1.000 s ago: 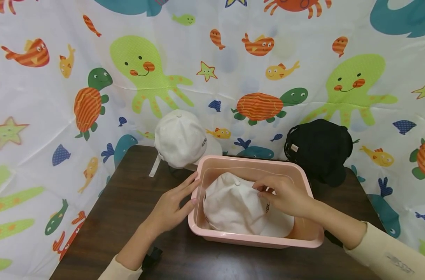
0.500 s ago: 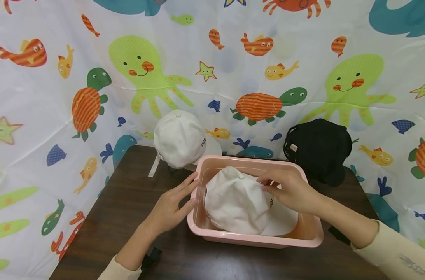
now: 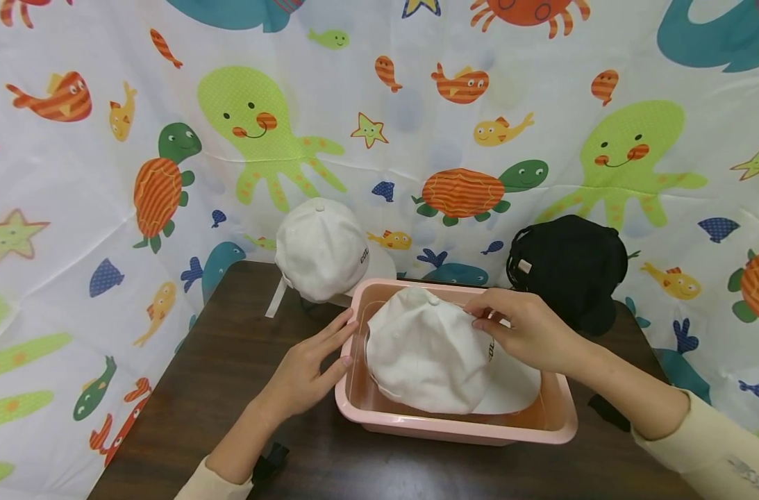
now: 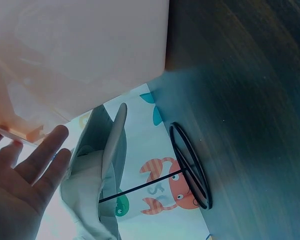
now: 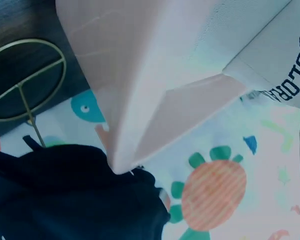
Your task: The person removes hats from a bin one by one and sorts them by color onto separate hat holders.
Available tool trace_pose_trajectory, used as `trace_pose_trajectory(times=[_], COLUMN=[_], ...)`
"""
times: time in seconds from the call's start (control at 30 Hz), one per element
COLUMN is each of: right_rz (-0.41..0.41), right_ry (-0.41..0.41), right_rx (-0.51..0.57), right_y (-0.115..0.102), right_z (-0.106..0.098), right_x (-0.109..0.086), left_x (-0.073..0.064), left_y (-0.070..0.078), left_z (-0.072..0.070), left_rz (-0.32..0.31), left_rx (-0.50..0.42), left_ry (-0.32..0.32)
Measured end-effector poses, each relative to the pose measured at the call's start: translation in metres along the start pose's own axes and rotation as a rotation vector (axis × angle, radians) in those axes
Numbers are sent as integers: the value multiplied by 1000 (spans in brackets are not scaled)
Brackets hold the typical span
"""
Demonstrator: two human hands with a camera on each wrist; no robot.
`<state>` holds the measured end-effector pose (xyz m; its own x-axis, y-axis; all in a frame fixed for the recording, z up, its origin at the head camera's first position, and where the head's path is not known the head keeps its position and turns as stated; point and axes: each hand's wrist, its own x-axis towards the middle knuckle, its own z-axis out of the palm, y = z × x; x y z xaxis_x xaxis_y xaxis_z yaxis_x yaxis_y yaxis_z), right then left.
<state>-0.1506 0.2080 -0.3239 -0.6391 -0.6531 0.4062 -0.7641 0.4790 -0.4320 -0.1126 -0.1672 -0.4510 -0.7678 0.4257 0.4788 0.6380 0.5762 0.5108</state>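
A white baseball cap (image 3: 423,354) with dark lettering sits tilted inside a pink plastic basin (image 3: 429,425), brim to the right. My right hand (image 3: 532,330) pinches its crown near the front, between thumb and fingers. In the right wrist view the cap's lettered front (image 5: 290,75) shows above the basin wall (image 5: 100,65), and only a sliver of the hand is visible at the edge. My left hand (image 3: 307,371) rests with extended fingers against the basin's left rim. The left wrist view shows these fingers (image 4: 45,155) spread at the rim.
Behind the basin's left corner, another white cap (image 3: 323,250) hangs on a black wire stand (image 4: 190,170). At back right, a black cap (image 3: 569,271) sits by a round gold-coloured stand base (image 5: 27,80). A sea-animal curtain (image 3: 367,83) backs the dark wooden table (image 3: 229,361).
My right hand has risen and shifted slightly right, drawing the cap's crown up and its brim rightward in the basin. The left hand stays at the rim.
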Motion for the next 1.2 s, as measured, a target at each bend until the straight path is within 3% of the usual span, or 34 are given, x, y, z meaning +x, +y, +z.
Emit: trace_pose_trajectory(times=[0.57, 0.73, 1.2], right_rz=[-69, -102, -86], right_ry=[78, 109, 149], right_rx=[-93, -65, -135], right_y=[-10, -11, 5], right_z=[-33, -41, -47], right_x=[22, 31, 56], left_x=[0, -1, -1], left_y=[-2, -2, -1], left_z=[1, 1, 0], left_rz=[8, -1, 7], left_rx=[3, 1, 3], left_ry=[5, 0, 0])
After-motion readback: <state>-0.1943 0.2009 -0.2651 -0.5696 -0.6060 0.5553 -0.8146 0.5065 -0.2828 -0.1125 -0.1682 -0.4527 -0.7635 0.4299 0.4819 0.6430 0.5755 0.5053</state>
